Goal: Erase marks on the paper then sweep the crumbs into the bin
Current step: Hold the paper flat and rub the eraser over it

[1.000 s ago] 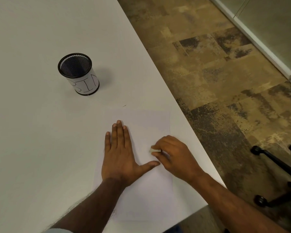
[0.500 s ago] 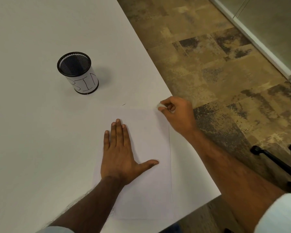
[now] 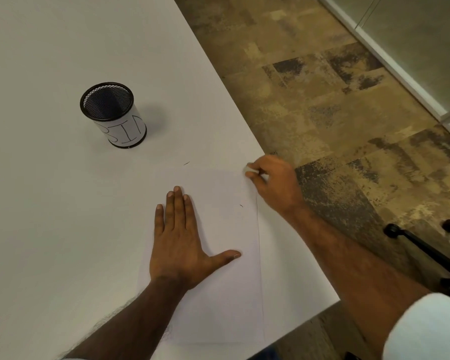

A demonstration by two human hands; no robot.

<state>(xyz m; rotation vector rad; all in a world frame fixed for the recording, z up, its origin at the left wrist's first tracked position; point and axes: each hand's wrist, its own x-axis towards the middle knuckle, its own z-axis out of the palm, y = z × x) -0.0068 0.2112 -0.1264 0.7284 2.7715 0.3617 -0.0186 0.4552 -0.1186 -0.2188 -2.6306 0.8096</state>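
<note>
A white sheet of paper [image 3: 218, 302] lies on the white table near its right edge. My left hand [image 3: 182, 242] rests flat on the sheet, fingers spread, holding nothing. My right hand [image 3: 273, 180] hovers at the paper's far right corner, fingers pinched on a small white eraser [image 3: 248, 168]. A tiny dark mark or crumb [image 3: 241, 205] shows on the sheet near its right side. The bin [image 3: 115, 115], a black mesh cup with a white label reading BIN, stands upright at the far left of the paper.
Another short dark speck [image 3: 186, 163] lies on the table [image 3: 50, 203] just beyond the paper. The table's right edge runs diagonally close to my right hand, with patterned floor below. A black chair base [image 3: 426, 245] with castors sits at the lower right.
My right hand, with the eraser, moved from the paper's middle beside my left thumb up to the far right corner. My left hand stayed flat on the sheet.
</note>
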